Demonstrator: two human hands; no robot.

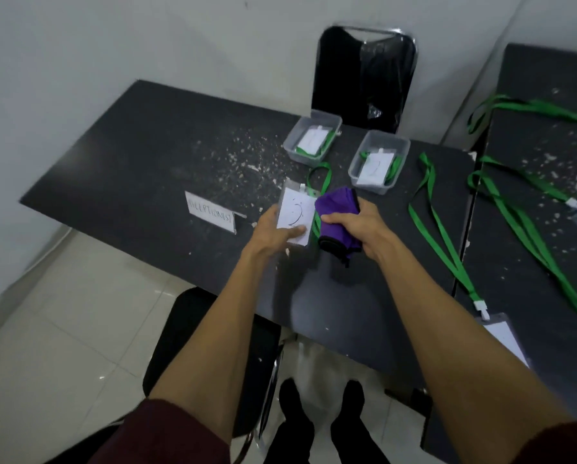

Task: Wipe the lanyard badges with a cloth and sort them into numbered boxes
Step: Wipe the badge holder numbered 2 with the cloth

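holding the clear plastic badge with its white numbered card (295,216) just above the dark speckled table (130,155), our left hand (273,234) pinches its near end, thumb on top. our right hand (359,226) is curled round the bunched purple cloth (337,207), which touches the badge's right edge. we judge the sleeve light, fairly stiff and slick, best gripped by its edges. its long axis runs away from us, with the clip end and green lanyard (328,179) toward the nearer clear plastic box (389,137).
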